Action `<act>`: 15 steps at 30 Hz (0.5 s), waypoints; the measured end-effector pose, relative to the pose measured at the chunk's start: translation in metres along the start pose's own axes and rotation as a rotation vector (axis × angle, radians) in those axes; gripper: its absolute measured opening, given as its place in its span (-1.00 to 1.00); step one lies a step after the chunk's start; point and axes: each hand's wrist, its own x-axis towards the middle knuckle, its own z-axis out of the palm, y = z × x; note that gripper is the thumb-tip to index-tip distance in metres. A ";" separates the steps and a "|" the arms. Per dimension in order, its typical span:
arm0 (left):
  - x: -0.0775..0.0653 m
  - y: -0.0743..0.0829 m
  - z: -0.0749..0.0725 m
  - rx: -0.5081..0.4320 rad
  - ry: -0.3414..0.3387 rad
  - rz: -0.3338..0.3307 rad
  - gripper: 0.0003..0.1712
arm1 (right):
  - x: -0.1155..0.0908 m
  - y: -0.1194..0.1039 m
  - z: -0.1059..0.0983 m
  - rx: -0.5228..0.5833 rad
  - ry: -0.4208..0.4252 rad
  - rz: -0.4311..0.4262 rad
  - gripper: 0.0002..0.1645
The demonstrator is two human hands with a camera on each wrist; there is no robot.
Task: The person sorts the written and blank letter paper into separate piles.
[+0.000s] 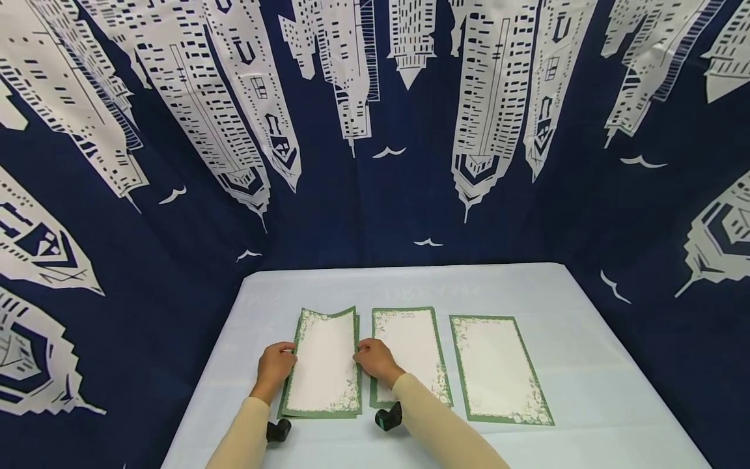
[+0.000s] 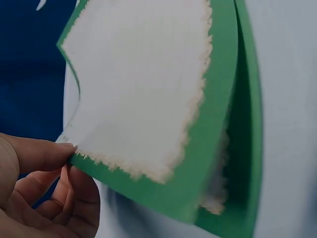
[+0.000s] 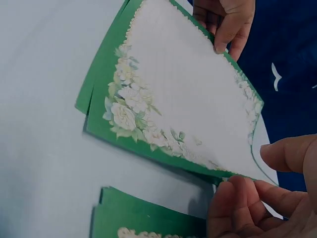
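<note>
In the head view, a green-bordered sheet of paper [image 1: 325, 365] with a floral print bows upward at its far corners over another sheet with the same border. My left hand [image 1: 275, 366] pinches its left edge; the left wrist view shows the thumb [image 2: 44, 154] on top and the fingers folded beneath. At the right edge, my right hand [image 1: 377, 360] holds the paper with curled fingers [image 3: 240, 198]. Its thumb [image 3: 287, 154] is raised apart from those fingers in the right wrist view. Part of the grip there is hidden.
Beside it on the white table [image 1: 592, 391] lie a middle stack of similar sheets [image 1: 407, 332], partly under my right forearm, and a right-hand sheet [image 1: 498, 368]. A dark blue cloth [image 1: 363, 208] with white buildings hangs behind and around the table.
</note>
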 end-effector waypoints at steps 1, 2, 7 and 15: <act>0.001 -0.003 0.002 0.008 0.002 0.002 -0.66 | -0.001 0.000 0.001 -0.013 0.001 -0.001 -0.56; 0.001 -0.005 0.004 0.012 0.003 0.003 -0.66 | -0.002 0.001 0.002 -0.028 0.005 0.002 -0.54; 0.003 -0.015 0.013 0.075 0.043 0.022 -0.66 | -0.006 0.003 0.002 0.006 -0.016 0.042 -0.47; -0.001 -0.008 0.020 0.251 0.145 0.143 -0.69 | -0.006 0.007 -0.017 0.050 -0.039 0.013 -0.53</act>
